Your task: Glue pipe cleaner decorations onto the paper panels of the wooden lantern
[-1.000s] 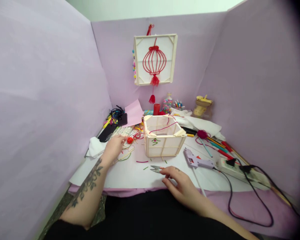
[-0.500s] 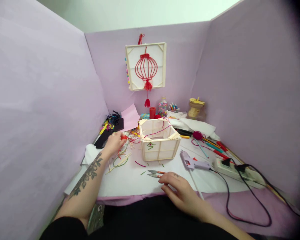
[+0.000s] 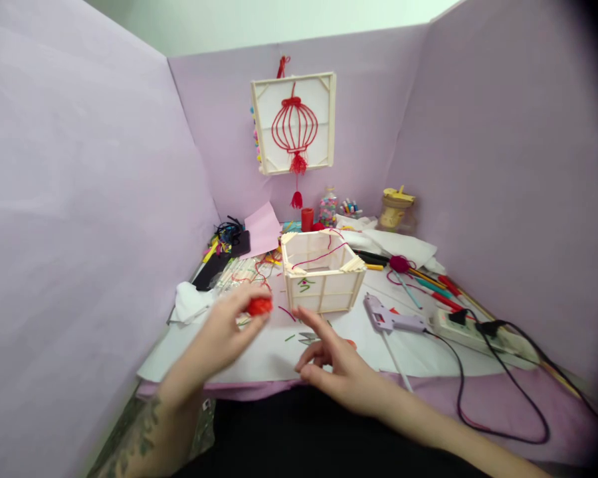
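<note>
Purple walls (image 3: 80, 199) are seen around the table (image 3: 264, 370). Red yarn (image 3: 260, 305) is pinched in the left hand (image 3: 224, 328), between thumb and fingertips; the right hand (image 3: 336, 365) is held open near the scissors (image 3: 307, 338).

— How many hands (image 3: 229, 332) (image 3: 339, 372) do you count?
— Two, and at least two balls of yarn (image 3: 260, 306) (image 3: 401, 264).
— And boxes (image 3: 323, 292) (image 3: 294, 123)?
— Two, one standing, one hanging.
— Tools?
— One glue gun (image 3: 398, 322), one pair of scissors (image 3: 307, 338).
— Plugs (image 3: 458, 317) (image 3: 489, 328)?
— Two, in one power strip (image 3: 473, 339); also one bead jar (image 3: 328, 208), one red cup (image 3: 307, 220)
</note>
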Motion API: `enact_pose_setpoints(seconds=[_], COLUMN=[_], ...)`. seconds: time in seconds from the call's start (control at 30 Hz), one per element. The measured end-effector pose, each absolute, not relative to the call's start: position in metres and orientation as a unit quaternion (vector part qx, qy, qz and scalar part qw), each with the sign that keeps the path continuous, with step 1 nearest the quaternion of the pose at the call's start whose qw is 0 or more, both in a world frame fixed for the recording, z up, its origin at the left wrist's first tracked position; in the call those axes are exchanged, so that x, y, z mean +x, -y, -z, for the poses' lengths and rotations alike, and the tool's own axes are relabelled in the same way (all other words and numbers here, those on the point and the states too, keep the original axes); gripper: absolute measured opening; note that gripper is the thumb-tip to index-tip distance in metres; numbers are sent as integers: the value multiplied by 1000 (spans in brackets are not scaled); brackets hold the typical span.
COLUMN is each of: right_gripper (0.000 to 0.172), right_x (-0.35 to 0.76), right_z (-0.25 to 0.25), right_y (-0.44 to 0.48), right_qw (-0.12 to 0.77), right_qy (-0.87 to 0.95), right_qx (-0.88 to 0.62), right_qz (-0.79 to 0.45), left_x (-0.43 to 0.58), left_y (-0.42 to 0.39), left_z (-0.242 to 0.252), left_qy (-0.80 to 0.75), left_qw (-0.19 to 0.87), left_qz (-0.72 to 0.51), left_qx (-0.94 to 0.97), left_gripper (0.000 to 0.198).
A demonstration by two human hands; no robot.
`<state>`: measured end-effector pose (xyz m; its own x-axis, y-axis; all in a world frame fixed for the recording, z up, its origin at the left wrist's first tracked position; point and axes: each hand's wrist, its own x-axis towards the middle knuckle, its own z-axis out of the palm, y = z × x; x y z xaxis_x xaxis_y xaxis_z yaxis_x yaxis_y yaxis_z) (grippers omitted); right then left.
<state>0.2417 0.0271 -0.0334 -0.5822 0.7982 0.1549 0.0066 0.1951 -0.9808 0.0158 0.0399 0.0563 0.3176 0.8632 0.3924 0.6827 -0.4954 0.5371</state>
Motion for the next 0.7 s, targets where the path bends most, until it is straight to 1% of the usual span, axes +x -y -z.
enact_pose_setpoints(seconds=[0.03,0.07,0.1,0.13,0.17,0.2,0.23,0.27,0.3,0.4,0.5,0.6,0.7], right_gripper=[87,92,90,80,66,51,42,39,41,45,46,46,43], right_x=[232,223,215,210,206,205,207,211,217,235,246,251,253], right_z=[33,33,34,35,37,38,40,41,42,45,49,52,52], right_y=[-29,-32,-35,-37,-39,-40,-41,-42,-42,-43,-45,-48,-50], right_qw=[345,338,333,328,326,328,336,349,366,406,416,427,446], right_qy=[660,632,605,586,574,569,569,570,569,558,547,533,527], right_qx=[-265,-241,-229,-231,-246,-270,-297,-322,-341,-372,-390,-395,-388], right_qz=[-612,-654,-686,-704,-710,-704,-690,-671,-653,-620,-612,-615,-610], left_x=[25,31,35,35,33,29,23,15,7,-17,-38,-50,-49], left_y=[-29,-22,-17,-15,-16,-19,-23,-29,-34,-48,-54,-57,-59], left_z=[-44,-33,-22,-12,-5,1,5,8,9,8,8,9,9], left_qy=[-465,-445,-444,-459,-481,-495,-503,-497,-483,-440,-421,-403,-395], left_qw=[180,220,261,296,322,342,359,376,392,397,354,334,346], left_qz=[-332,-340,-356,-389,-442,-489,-543,-599,-646,-751,-815,-838,-833], left_qx=[801,799,780,742,685,632,568,503,443,290,180,154,174], left_gripper=[21,19,19,19,21,21,23,25,28,34,26,20,24])
